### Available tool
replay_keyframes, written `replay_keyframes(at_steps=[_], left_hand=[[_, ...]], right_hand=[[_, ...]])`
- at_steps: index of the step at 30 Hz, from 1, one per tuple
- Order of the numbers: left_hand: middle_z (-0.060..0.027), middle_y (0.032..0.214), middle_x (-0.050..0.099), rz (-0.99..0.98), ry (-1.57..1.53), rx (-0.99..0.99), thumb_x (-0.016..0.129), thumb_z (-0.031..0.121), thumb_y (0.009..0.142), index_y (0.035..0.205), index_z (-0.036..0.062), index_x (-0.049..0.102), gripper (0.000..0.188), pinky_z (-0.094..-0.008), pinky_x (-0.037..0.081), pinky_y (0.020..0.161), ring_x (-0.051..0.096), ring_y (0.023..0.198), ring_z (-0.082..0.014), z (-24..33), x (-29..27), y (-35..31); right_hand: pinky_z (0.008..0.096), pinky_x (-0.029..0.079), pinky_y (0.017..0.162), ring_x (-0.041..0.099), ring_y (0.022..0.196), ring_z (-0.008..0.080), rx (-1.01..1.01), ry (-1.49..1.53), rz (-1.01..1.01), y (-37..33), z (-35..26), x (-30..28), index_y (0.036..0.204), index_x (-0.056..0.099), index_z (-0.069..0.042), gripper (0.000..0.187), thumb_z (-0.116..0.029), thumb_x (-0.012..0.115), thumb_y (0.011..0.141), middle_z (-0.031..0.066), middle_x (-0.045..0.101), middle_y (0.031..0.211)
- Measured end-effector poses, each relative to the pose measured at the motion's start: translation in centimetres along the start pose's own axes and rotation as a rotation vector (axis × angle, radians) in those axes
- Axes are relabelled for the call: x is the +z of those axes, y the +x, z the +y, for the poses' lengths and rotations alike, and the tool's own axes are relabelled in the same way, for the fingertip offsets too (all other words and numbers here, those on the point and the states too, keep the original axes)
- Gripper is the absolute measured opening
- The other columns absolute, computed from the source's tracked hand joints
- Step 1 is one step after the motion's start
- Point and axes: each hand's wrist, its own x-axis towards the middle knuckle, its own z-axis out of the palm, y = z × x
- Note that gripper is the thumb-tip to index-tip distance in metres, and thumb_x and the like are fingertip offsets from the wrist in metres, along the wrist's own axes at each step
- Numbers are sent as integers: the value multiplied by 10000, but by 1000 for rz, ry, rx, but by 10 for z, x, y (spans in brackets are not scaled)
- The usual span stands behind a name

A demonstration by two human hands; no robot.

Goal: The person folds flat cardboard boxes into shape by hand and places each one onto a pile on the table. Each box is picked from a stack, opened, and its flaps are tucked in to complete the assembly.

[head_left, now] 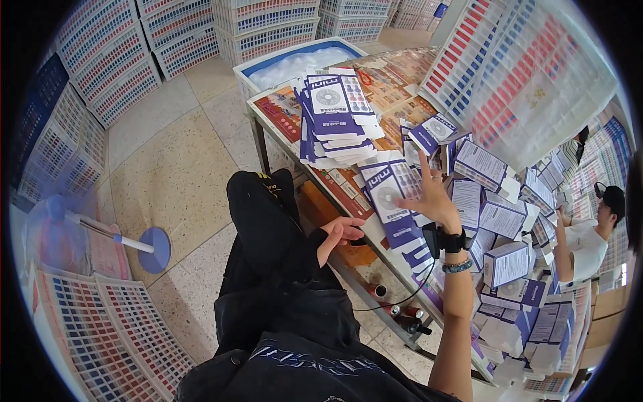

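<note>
My right hand (434, 199) is over a flat purple-and-white carton (385, 192) with a fan picture, at the near table edge. Its fingers are spread and grip nothing; whether the thumb touches the carton I cannot tell. A black strap with a cabled device and a bead bracelet are on that wrist. My left hand (340, 236) rests low beside the table edge, its fingers loosely stretched out and nothing seen in them. Beyond the flat carton lies a stack of flat cartons (329, 114). Folded boxes (479, 164) are heaped right of my right hand.
A white crate (522, 80) tilts over the table's far right. Behind the table stands a blue-lined bin (298, 61). Stacked crates (100, 60) line the left and back; a stand with a round base (155, 249) is on the floor. A person (589, 234) works at right.
</note>
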Motion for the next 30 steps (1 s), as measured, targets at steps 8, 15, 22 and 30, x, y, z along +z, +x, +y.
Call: replay_keyframes(at_steps=[8,15,22,30], left_hand=[[-140,1258,583,68,-8,-8,347,509,1025,1442,49,349,621,-329,413,985,544,1185,-208,-16,9,4],[-119,1201,626,195,-118,-229,592,246,979,1402,35,370,522,-317,494,883,624,1073,-209,-13,15,3],[-148,1356,531,114,-243,30,630,107,930,1448,34,322,607,-356,416,1044,514,1250,-222,23,28,-13],[-199,1492,344,-134,-794,560,745,355,563,1522,30,163,1169,-424,270,1146,377,1366,-333,20,44,-13]], right_hand=[[526,397,1010,436,1204,539,-4,-343,-100,-21,-27,11,1514,213,-76,1219,-581,841,598,370,425,1310],[444,539,809,615,1004,468,-211,-572,-211,-76,-76,28,1344,364,92,1091,-648,762,647,364,521,1159],[409,540,777,647,945,397,-263,-387,-23,-88,-115,-10,1488,251,-18,966,-424,766,779,292,555,1211],[406,499,870,537,1136,411,-467,29,166,-97,-154,-1,1522,221,-42,1138,-280,882,627,277,333,1449]])
